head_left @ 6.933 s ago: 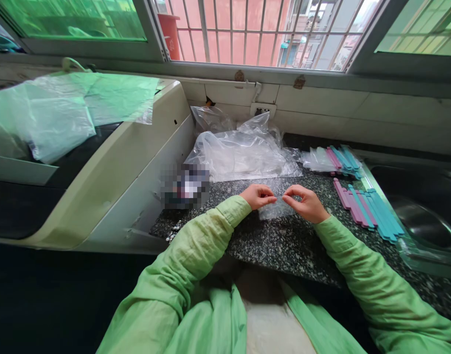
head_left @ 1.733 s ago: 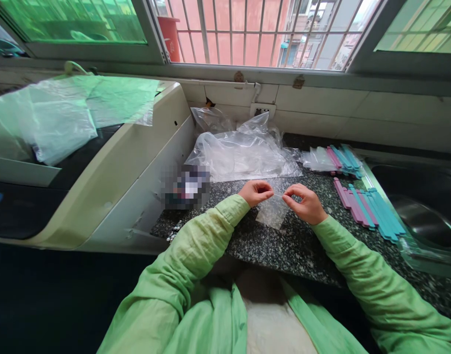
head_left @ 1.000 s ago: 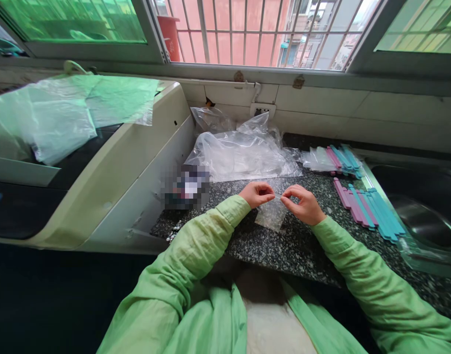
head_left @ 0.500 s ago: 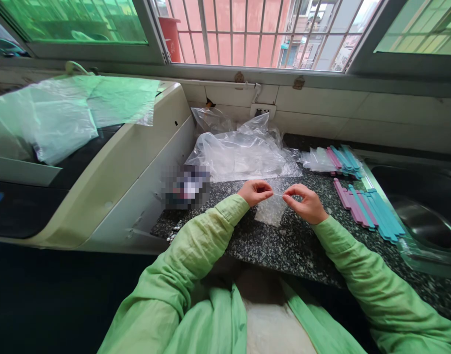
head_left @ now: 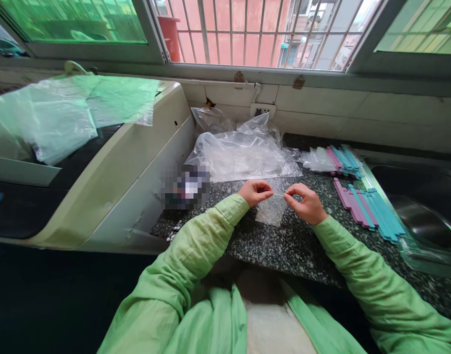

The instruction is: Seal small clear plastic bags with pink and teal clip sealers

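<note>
A small clear plastic bag [head_left: 270,212] hangs between my hands over the speckled dark countertop [head_left: 280,250]. My left hand [head_left: 255,191] pinches one upper corner between thumb and fingers. At the opposite corner, my right hand [head_left: 304,200] has thumb and forefinger pressed together in the same way. The bag's top edge is stretched straight between the fingertips. Right of my hands lie several flat pink strips [head_left: 356,205] and blue strips [head_left: 384,216], side by side on the counter.
Behind my hands lies a large clear bag [head_left: 243,155] with whitish contents. A second bundle of strips [head_left: 344,160] sits beside small bags at the back right. On the right is a sink [head_left: 424,216]; a bulky beige machine [head_left: 136,162] stands left. A blurred-out item [head_left: 186,187] rests near it.
My right hand has shifted very slightly to the right, with the bag still held between both hands. My left hand has stayed in place.
</note>
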`<state>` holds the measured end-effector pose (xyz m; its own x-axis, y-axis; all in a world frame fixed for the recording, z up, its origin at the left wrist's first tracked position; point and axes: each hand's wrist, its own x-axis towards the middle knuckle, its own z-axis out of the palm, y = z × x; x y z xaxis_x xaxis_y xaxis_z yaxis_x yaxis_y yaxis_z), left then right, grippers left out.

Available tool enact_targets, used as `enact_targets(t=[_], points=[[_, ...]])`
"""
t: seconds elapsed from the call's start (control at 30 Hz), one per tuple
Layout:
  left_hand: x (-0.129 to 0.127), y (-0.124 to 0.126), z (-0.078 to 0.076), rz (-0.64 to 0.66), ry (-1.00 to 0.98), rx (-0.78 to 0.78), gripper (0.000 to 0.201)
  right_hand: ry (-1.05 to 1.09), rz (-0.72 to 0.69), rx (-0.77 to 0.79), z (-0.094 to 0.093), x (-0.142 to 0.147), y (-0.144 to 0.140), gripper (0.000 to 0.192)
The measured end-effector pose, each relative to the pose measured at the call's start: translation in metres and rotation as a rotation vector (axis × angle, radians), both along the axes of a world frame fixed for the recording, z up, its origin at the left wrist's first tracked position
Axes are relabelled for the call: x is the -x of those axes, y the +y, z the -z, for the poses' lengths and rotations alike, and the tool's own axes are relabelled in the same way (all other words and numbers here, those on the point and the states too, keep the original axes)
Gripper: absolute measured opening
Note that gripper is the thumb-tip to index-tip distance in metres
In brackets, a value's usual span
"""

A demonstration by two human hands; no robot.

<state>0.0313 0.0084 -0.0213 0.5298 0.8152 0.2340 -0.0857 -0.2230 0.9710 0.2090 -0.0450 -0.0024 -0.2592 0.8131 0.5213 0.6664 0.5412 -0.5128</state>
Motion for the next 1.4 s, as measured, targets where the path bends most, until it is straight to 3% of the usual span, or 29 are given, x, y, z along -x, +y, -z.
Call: enact_targets(t=[0.77, 1.2, 1.4], points=[[-0.0017, -0.0003, 0.0023, 0.051, -0.022, 0.099, 0.036, 0.026, 0.009, -0.007, -0.0003, 0.0006, -0.0005, 0.015], [-0.0017, -0.0007, 0.0041, 0.056, 0.123, -0.166, 0.023, 0.012, -0.005, 0.007, 0.0034, 0.0034, -0.0012, 0.014], [-0.0025, -0.0005, 0.0061, 0.048, 0.13, -0.195, 0.021, 0.021, -0.01, 0.0, 0.0036, 0.0046, -0.0011, 0.014]])
